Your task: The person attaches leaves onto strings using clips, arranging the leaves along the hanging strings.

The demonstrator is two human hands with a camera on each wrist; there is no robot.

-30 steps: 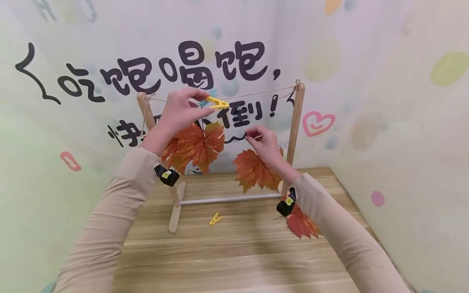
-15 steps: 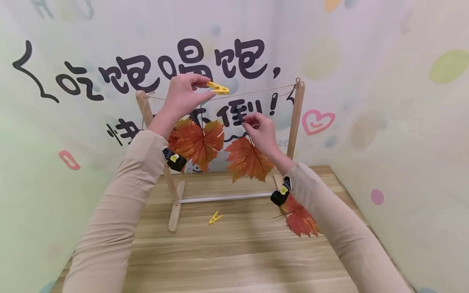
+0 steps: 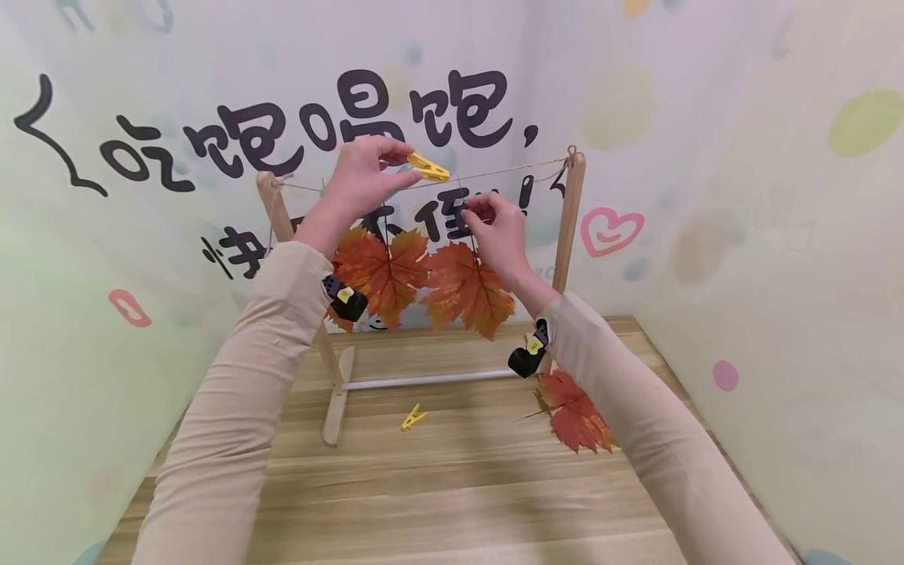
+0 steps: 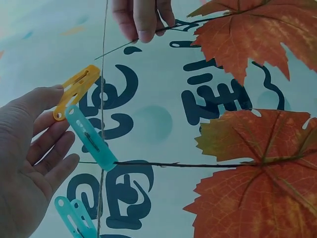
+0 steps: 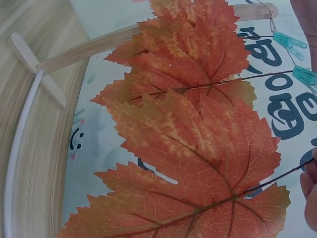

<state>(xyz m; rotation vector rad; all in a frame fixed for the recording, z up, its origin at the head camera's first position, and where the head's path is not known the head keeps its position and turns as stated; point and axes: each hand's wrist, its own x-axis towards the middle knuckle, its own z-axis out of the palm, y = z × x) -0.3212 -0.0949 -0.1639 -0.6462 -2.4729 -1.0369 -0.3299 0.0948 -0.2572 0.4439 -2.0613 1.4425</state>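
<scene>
My left hand (image 3: 370,174) pinches a yellow clothespin (image 3: 428,168) by its handle ends, close to the twine (image 3: 508,169) strung across a wooden frame. My right hand (image 3: 497,231) pinches the dark stem of an orange maple leaf (image 3: 469,286), whose thin tip reaches the twine. In the left wrist view that stem tip crosses the twine just above the yellow clothespin. A teal clothespin (image 4: 90,138) clamps the stem of another orange leaf (image 4: 262,163) to the twine. Below it sits a second teal clothespin (image 4: 74,218).
The frame's right post (image 3: 570,224) and left post (image 3: 275,208) stand on a wooden table (image 3: 438,486), joined low down by a white rod (image 3: 431,380). Another yellow clothespin (image 3: 414,417) lies on the table. A red leaf (image 3: 575,412) lies near the right foot.
My right hand has risen and moved slightly left, lifting the leaf until its stem tip reaches the twine. My left hand has risen with the yellow clothespin and shifted slightly right.
</scene>
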